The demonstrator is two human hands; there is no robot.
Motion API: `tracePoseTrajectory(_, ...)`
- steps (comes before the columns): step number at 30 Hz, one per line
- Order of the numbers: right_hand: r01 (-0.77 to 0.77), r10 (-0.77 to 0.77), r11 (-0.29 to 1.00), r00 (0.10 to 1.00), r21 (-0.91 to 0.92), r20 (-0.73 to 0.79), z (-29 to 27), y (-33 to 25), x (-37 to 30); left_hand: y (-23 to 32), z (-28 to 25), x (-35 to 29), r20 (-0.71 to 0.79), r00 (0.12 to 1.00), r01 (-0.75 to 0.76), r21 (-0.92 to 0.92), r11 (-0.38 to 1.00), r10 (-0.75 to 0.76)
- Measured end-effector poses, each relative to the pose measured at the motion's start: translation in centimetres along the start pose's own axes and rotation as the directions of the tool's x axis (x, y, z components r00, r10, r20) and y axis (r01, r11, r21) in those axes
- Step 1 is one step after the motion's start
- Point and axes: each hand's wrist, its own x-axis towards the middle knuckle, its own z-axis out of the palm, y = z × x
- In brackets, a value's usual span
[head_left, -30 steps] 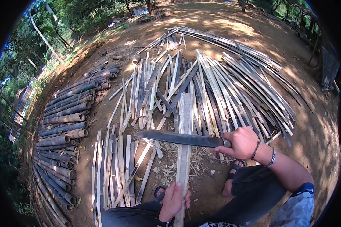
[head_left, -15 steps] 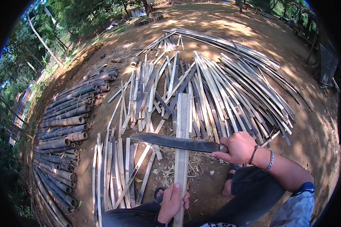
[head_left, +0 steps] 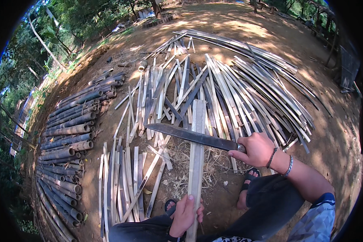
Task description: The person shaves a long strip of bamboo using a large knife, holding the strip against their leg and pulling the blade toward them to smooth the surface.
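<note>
- While the head view is the only one at hand, every entry below rests on it.
- Head view: the left hand (head_left: 184,215) is closed around the near end of a pale split bamboo slat (head_left: 197,153), low in the picture and close to the body.
- The slat's long axis runs straight away from the person, from the left hand up toward the heap of bamboo strips (head_left: 230,88); its far end lies among them.
- The right hand (head_left: 257,149) is clenched on the handle of a long machete (head_left: 191,136), to the right of the slat.
- The blade lies almost crosswise to the slat, tip pointing to the person's left, and crosses it about midway along. I cannot tell whether the edge touches the slat or hangs just above it.
- The left hand is nearer the slat's near end; the right hand is nearer its middle.
- To the left lie round bamboo poles (head_left: 64,141) stacked side by side; shorter cut strips (head_left: 121,181) lie between them and the slat.
- Hidden or unclear: the slat's lowest end is cut off behind the left hand and dark trousers (head_left: 270,205); the machete handle is covered by the fist; a sandalled foot (head_left: 248,189) shows only in part.
- The ground is bare earth (head_left: 334,133) with dry shavings about the slat.
</note>
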Motion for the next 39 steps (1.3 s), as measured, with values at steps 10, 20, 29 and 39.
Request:
tracePoseTrajectory(10, 0.054, -0.054, 0.999, 0.998, 0.006, -0.02, 1.2, -0.6, -0.4, 0.1, -0.1, -0.3, -0.024, 0.999, -0.022, -0.005, 1.0, 0.022)
tracePoseTrajectory(20, 0.111, -0.107, 0.992, 0.991, -0.056, 0.08, 1.6, -1.6, -1.0, 0.0, -1.1, -0.2, 0.016, 1.0, 0.026, -0.156, 0.987, -0.024)
tracePoseTrajectory(29, 0.066, -0.065, 0.997, 0.997, -0.04, 0.034, 0.4, -1.2, -0.6, 0.4, -1.3, -0.1, 0.066, 0.997, 0.053, -0.18, 0.982, -0.042)
tracePoseTrajectory(39, 0.041, -0.041, 0.999, 0.999, 0.0, 0.007, -0.3, -1.0, -0.2, 0.7, -0.8, 0.0, 0.06, 0.998, 0.041, -0.156, 0.987, -0.032)
